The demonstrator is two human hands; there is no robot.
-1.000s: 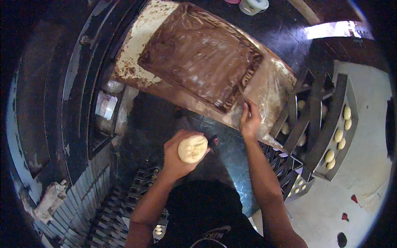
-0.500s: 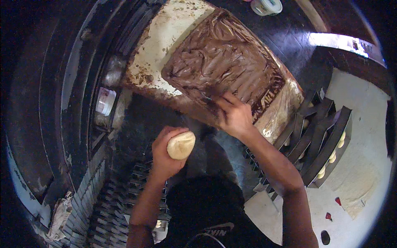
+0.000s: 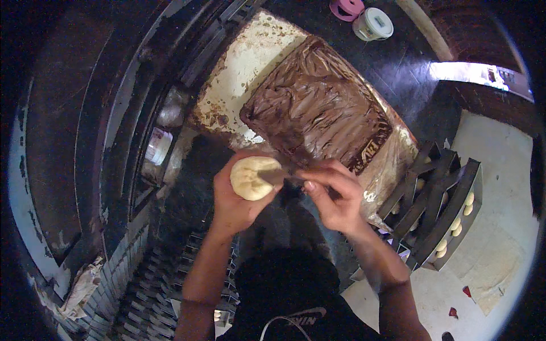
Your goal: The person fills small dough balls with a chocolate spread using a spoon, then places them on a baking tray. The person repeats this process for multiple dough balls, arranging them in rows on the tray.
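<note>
The main risk from here seems to be the thin dark tool [image 3: 274, 175]: its tip lies against the pale round [image 3: 250, 184], pointing toward the left hand [image 3: 233, 204], so a push that runs too deep or skids off the curved surface could tear the soft wall or catch the fingers behind it. The left hand is cupped around the round, thumb and fingers curled along its sides; squeezing harder would probably crush or split it, while a looser hold could let it twist and drop, since nothing supports it from below but that hand. The right hand [image 3: 336, 196] pinches the tool between thumb and bent fingers; the blade's exact shape is blurred. The round looks matte, smooth and slightly creased, bread-like, though whether it is raw or baked cannot be told. Beyond both hands, a glossy brown spread [image 3: 324, 108] lies in a thick, rippled slab on the counter [image 3: 250, 62], whose pale, smeared top is dotted with brown crumbs. It looks sticky, and a trailing sleeve or finger might smear it. Right of the right hand, small smooth ovals [image 3: 456, 224] sit in a dark, straight-walled tray [image 3: 472, 176].
</note>
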